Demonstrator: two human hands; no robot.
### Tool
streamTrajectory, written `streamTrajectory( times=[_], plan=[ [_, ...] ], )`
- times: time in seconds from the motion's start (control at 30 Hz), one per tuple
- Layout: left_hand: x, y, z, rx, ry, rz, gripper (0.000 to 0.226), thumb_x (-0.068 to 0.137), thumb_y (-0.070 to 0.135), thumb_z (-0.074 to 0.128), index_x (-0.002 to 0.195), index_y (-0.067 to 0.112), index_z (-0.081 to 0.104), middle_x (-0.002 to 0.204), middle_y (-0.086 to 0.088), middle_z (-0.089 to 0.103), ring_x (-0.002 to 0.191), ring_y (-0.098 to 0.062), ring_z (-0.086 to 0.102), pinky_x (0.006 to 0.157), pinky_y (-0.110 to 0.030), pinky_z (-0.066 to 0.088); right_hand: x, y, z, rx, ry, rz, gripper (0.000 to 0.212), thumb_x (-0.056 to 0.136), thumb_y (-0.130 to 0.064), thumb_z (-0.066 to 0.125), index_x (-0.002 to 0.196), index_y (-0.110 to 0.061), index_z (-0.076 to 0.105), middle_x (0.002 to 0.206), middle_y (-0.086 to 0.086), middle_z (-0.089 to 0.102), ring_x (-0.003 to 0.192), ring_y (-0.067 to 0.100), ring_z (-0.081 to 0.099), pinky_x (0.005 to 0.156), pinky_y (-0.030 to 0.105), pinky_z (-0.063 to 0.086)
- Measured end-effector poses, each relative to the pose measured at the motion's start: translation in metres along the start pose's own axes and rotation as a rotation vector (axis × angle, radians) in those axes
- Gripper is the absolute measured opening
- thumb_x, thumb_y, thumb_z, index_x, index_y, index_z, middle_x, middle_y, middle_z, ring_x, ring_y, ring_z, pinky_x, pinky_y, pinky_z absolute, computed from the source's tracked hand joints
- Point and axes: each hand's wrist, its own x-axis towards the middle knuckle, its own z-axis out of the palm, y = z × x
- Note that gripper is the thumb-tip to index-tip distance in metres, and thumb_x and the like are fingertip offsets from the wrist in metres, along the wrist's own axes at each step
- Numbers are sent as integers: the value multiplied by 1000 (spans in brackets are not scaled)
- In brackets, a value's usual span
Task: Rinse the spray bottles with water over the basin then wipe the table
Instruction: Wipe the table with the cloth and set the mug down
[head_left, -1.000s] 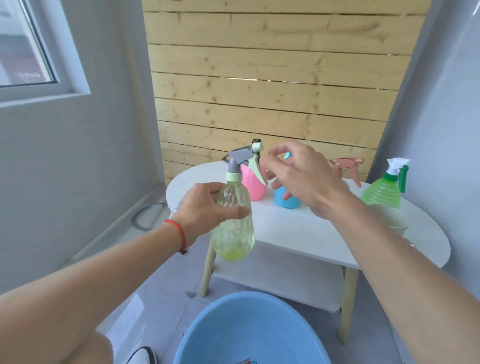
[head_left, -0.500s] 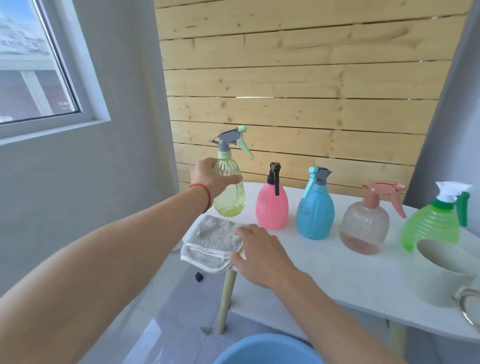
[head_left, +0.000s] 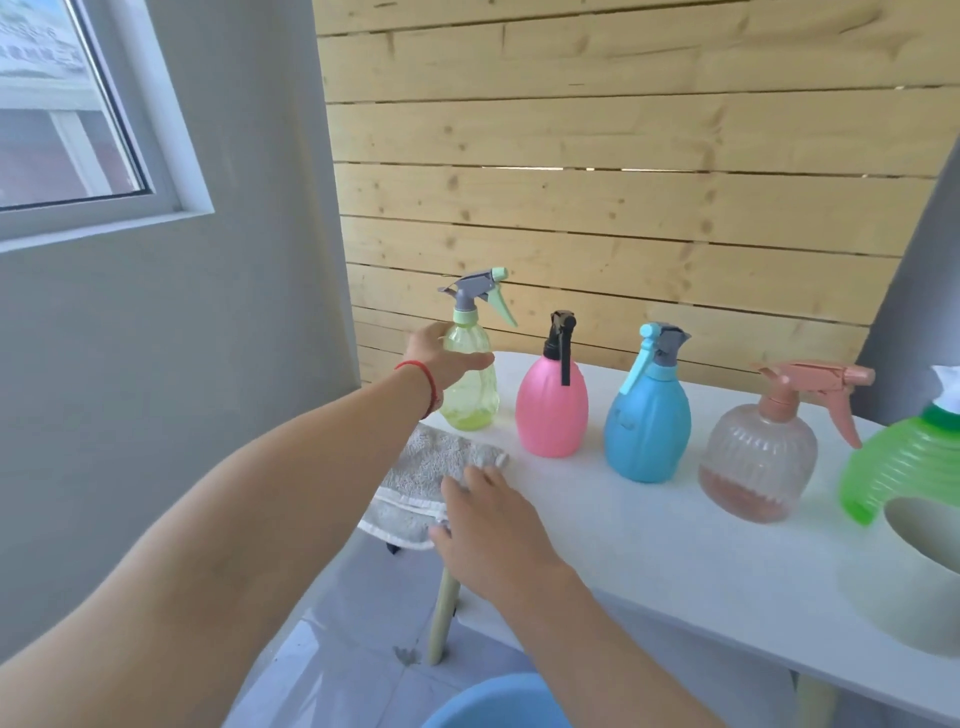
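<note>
Bottles in 1 row at table back edge, probably set aside after rinsing: yellow bottle at far left, then pink, blue, clear, green. Left hand around yellow bottle, fingers curled on its side, likely just placing it. Right hand flat on cloth, fingers nearly straight and together, likely ready for wiping. Basin below on floor.

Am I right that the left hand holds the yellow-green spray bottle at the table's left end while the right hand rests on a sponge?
Not quite. In the head view the right hand rests on a grey cloth, not a sponge. The rest stands: the left hand holds the yellow-green spray bottle at the table's left end.
</note>
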Motion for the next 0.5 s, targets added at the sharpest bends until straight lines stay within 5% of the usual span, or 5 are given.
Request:
streamTrajectory(
  times=[0.1,0.2,0.27,0.37,0.5],
  plan=[
    [-29,-12,-5,259,10,0,71,86,32,78,146,11,48,137,-7,57,126,-29,55,98,-35,45,-3,0,-7,-48,-30,-35,22,87,-28,65,100,-11,67,104,10,66,111,32,62,90,40,53],
    [-91,-58,-8,679,103,203,39,91,29,52,130,23,59,135,-7,54,130,-31,41,107,-39,31,-13,12,-17,55,-93,-1,39,98,-31,49,132,-14,59,137,9,56,135,30,45,105,47,40],
    [-118,-86,-3,833,-78,221,49,87,51,32,124,34,59,141,-6,49,133,-30,35,111,-49,21,-25,21,-27,81,-86,-18,34,95,-29,51,122,-15,65,133,7,59,128,30,51,106,47,40],
    [-122,-97,13,1005,-199,182,75,81,75,14,146,45,36,161,-1,24,150,-31,13,111,-66,1,-54,44,-46,41,-63,16,26,93,-24,50,107,-13,70,114,8,66,109,34,60,97,45,46],
    [-137,-91,33,1037,-114,265,51,90,62,23,136,45,37,147,4,34,141,-32,23,105,-66,19,-98,86,-77,-12,-28,195,26,98,-23,48,109,-14,69,115,3,68,110,28,59,94,43,47]
  ],
)
